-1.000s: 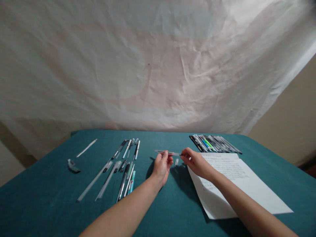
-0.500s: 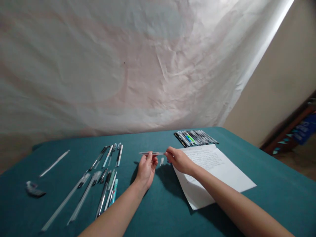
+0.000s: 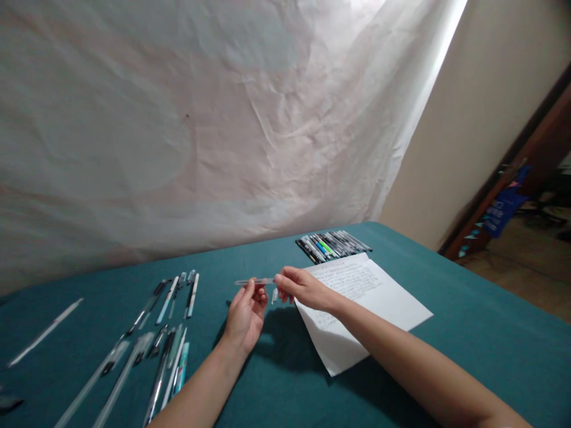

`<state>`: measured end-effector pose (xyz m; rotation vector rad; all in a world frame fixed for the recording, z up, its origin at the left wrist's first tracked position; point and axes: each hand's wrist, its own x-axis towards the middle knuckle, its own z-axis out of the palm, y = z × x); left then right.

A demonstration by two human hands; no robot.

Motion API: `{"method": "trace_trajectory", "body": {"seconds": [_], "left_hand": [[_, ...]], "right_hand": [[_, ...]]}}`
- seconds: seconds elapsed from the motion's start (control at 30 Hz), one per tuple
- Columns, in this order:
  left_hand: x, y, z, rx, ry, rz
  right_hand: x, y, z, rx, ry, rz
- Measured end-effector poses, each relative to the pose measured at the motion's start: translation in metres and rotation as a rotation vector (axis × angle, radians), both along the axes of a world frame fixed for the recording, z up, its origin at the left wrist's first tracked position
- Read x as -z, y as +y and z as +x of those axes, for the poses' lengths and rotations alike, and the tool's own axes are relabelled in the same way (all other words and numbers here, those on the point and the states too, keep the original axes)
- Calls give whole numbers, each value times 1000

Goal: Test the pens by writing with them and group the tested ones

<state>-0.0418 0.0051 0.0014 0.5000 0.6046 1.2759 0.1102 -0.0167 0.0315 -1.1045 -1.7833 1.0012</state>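
My left hand (image 3: pixel 245 313) and my right hand (image 3: pixel 301 288) together hold a clear pen (image 3: pixel 255 282) level above the teal table (image 3: pixel 285 380). The left fingers pinch its middle and the right fingers pinch its right end. A small clear pen cap (image 3: pixel 275 295) lies on the cloth just below, between the two hands. A white sheet of paper (image 3: pixel 366 297) with handwriting lies under my right forearm.
Several loose pens (image 3: pixel 173 315) lie scattered left of my hands, with two long clear ones (image 3: pixel 107 371) nearer the front. A tidy row of pens (image 3: pixel 332 245) sits at the table's far edge. A white stick (image 3: pixel 44 331) lies far left. A wrinkled white sheet hangs behind.
The camera has swung right, so everything has slid left in view and a doorway has appeared at right. Both hands keep holding the pen in the same pose.
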Motion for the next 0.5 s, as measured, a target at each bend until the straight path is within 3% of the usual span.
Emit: {"method": "trace_trajectory", "body": {"seconds": [0.13, 0.23, 0.37, 0.5], "left_hand": [[-8, -13, 8, 148, -105, -105], [-9, -24, 14, 208, -56, -38], [-7, -34, 17, 254, 380, 320], [-9, -46, 14, 313, 955, 912]], "right_hand": [[-5, -6, -1, -18, -128, 305], [-7, -7, -3, -14, -238, 411], [-22, -7, 14, 158, -267, 368], [-31, -18, 59, 374, -15, 145]]}}
